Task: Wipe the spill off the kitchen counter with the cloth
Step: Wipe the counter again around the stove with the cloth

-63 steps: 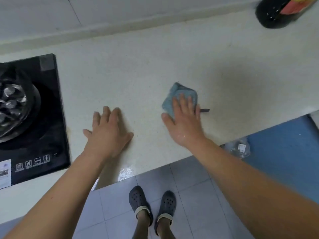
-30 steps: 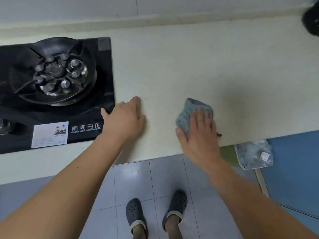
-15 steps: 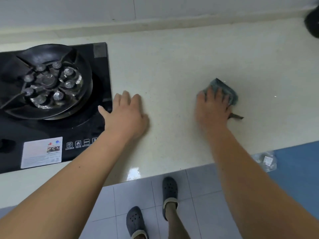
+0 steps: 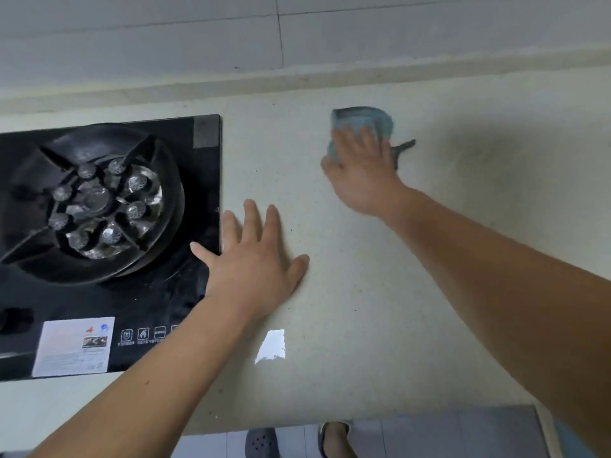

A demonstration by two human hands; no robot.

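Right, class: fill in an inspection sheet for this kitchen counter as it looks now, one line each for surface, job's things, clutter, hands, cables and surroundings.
Surface: pale speckled counter, one bright glare patch near the front edge; no spill clearly visible.
Job's things: blue cloth bunched, lying far back on the counter.
Clutter: nothing seen.
Hands: right hand presses flat on the cloth, blurred; left hand flat on the counter, its thumb over the edge of the hob.
Cables: nothing seen.
Surroundings: black gas hob left, tiled wall behind, floor and shoes below.
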